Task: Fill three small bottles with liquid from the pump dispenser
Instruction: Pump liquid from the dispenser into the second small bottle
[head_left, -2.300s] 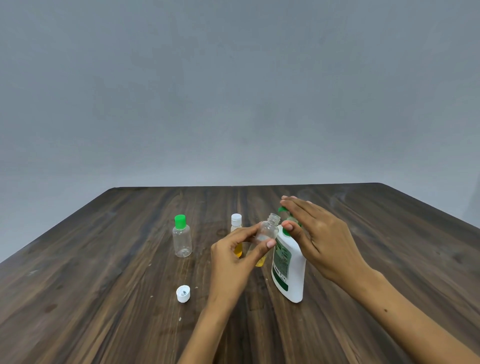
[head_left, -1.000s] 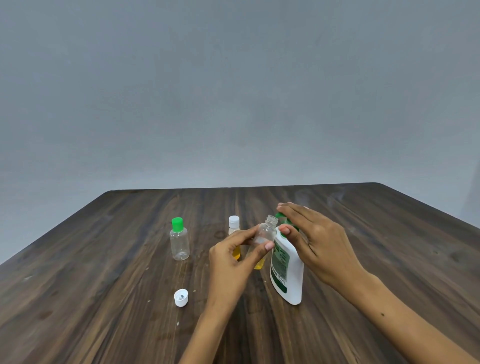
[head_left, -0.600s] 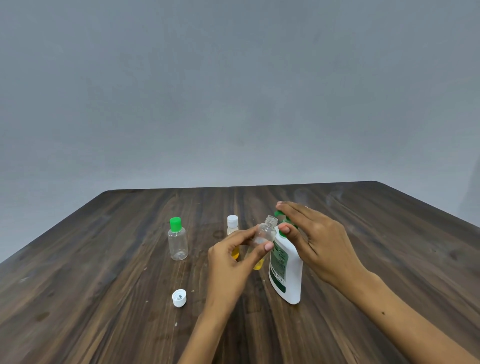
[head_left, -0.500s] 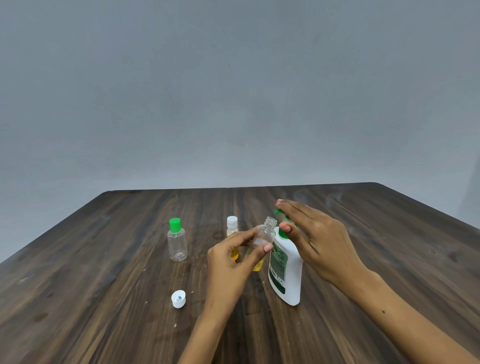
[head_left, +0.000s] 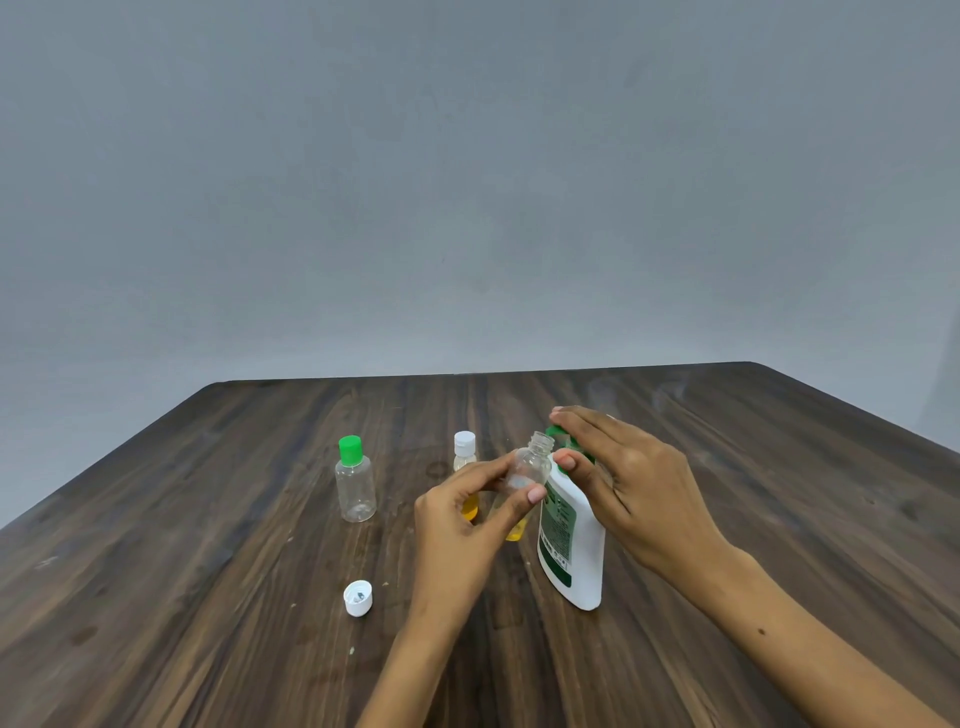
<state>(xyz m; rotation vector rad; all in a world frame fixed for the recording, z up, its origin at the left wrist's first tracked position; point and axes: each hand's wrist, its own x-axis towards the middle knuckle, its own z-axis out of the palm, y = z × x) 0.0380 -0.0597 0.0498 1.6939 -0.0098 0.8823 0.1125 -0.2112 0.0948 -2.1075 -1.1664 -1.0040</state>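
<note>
My left hand (head_left: 462, 525) pinches an uncapped clear small bottle (head_left: 531, 467) with some yellow liquid at its bottom, tilted with its mouth just below the green pump head of the white pump dispenser (head_left: 571, 540). My right hand (head_left: 628, 483) lies with straight fingers on top of that pump head, thumb at the bottle's neck. A clear bottle with a green cap (head_left: 355, 480) stands to the left. A white-capped bottle with yellow liquid (head_left: 464, 457) stands behind my left hand, partly hidden.
A loose white cap (head_left: 358, 598) lies open side up on the dark wooden table (head_left: 208, 519), left of my left forearm. A grey wall rises behind the table's far edge.
The hands, held bottle and dispenser have stayed almost as they were; my right fingers have lifted slightly on the pump head. The view has shifted a little.
</note>
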